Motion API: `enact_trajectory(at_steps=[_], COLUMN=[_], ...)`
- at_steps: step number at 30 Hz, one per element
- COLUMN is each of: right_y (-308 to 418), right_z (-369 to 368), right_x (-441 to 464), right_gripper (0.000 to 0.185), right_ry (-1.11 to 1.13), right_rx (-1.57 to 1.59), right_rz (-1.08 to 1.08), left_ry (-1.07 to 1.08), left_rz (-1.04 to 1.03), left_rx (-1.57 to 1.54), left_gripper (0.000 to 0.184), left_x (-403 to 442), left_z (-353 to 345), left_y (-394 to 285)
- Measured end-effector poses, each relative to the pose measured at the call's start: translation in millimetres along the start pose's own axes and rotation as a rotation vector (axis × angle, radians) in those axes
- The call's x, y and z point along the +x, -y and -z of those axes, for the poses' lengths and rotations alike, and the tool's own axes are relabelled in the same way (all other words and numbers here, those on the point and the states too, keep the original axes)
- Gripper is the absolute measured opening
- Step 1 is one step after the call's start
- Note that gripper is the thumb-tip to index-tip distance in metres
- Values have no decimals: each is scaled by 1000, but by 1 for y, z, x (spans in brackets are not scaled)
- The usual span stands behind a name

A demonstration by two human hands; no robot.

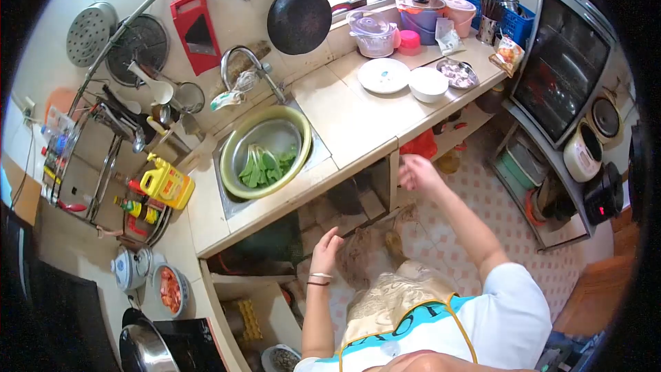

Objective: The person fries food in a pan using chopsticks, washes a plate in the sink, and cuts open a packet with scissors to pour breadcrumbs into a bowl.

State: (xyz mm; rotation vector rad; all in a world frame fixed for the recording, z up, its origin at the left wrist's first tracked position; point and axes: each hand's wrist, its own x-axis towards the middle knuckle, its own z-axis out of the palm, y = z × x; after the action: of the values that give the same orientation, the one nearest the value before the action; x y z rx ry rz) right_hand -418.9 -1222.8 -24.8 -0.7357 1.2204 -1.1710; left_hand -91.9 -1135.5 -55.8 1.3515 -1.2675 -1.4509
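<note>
My left hand (326,253) hangs in front of the counter below the sink, fingers loosely extended, holding nothing. My right hand (420,173) is just off the counter's front edge, near a red bag (421,145) on the shelf underneath. Its fingers are loosely bent and apart, with no object visible in them. Leafy greens (265,167) lie in a metal colander (275,139) inside a yellow-green basin (303,127) set in the sink. On the counter to the right are a white plate (383,76), a white bowl (428,85) and a metal bowl of pale pieces (457,74).
A faucet (237,55) arches above the basin. A yellow bottle (167,182) stands left of the sink. Further left are a bowl of reddish pieces (169,291) and a metal pot (146,348). At right stands a rack (530,200) with appliances.
</note>
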Motion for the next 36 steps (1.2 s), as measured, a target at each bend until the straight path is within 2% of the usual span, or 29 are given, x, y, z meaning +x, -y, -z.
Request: enact_trajectory(at_steps=[2,4,5,6,8,11,14,18,21,24,26,29,30,32,33,34,35,36], right_y=[28,42,56,56,72,66,59,49,54,53,53,72,83,70,62,69,62,48], right_z=[3,14,8,18,15,11,-8,-48,-96,-148,-183,-209,-229,-249,-265,-278,-280,-288], right_x=[95,198,226,271,301,320,303,247,222,207,207,260,276,377,434,473,538,561], right_gripper=[29,40,46,46,40,33,28,26,26,27,32,33,37,38,32,22,25,27], right_ry=[-24,-96,-209,-222,-331,-410,-391,-152,28,254,396,777,558,311,223,117,184,213], right_rx=[49,241,243,268,353,220,179,62,-113,-232,-307,-613,-556,-385,-55,-197,-440,-501], right_rz=[-6,-86,-25,-100,-132,-79,-35,-67,-249,-330,-366,-247,-61,83,-56,-84,48,105], left_ry=[12,-46,-120,-195,-310,-417,-443,-286,-252,-85,-248,-298,-320,-312,-325,-341,-324,-335], left_rz=[96,159,137,132,120,79,35,31,29,23,45,-29,-61,-53,-34,-16,3,28], left_rx=[-176,-231,-266,-294,-337,-362,-409,-514,-632,-859,-855,-895,-935,-945,-945,-948,-996,-1004], left_gripper=[39,40,42,43,46,47,48,47,48,44,44,50,50,50,50,50,48,48], left_x=[17,28,37,36,33,42,70,132,186,227,236,234,233,236,238,241,247,249], left_z=[2,16,22,32,50,67,55,39,38,59,67,97,105,125,132,138,144,148], left_y=[-11,-14,-19,-23,-29,-39,-64,-73,-79,-79,-86,-93,-93,-81,-80,-80,-71,-67])
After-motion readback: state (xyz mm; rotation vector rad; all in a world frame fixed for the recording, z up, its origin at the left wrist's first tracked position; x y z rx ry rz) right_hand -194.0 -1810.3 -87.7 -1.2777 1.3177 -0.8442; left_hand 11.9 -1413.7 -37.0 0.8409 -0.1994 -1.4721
